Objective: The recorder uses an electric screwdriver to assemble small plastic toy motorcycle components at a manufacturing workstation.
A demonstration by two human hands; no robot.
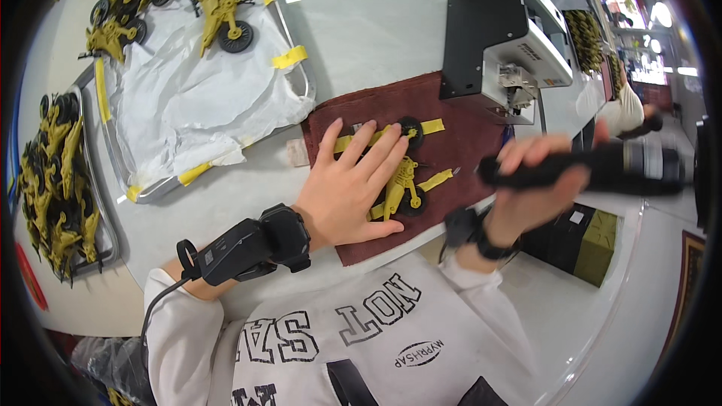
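Note:
My left hand [350,184] lies with spread fingers over a yellow toy motorcycle [402,180] on a folded maroon cloth [470,131]. Its palm and fingers hide much of the toy; black wheels and yellow parts show beyond the fingertips and beside the thumb. Closed around a black electric screwdriver [613,171], my right hand [538,184] is blurred at the right of the cloth. The screwdriver's thin bit points left toward the toy, apart from it. Each wrist wears a black strapped device.
A paper-lined metal-rimmed tray [188,173] holds several toy motorcycles [218,18] at the far left. Another tray [113,244] is heaped with yellow parts. A black and white machine [485,45] stands behind the cloth's right side. A dark box [575,244] sits low at right.

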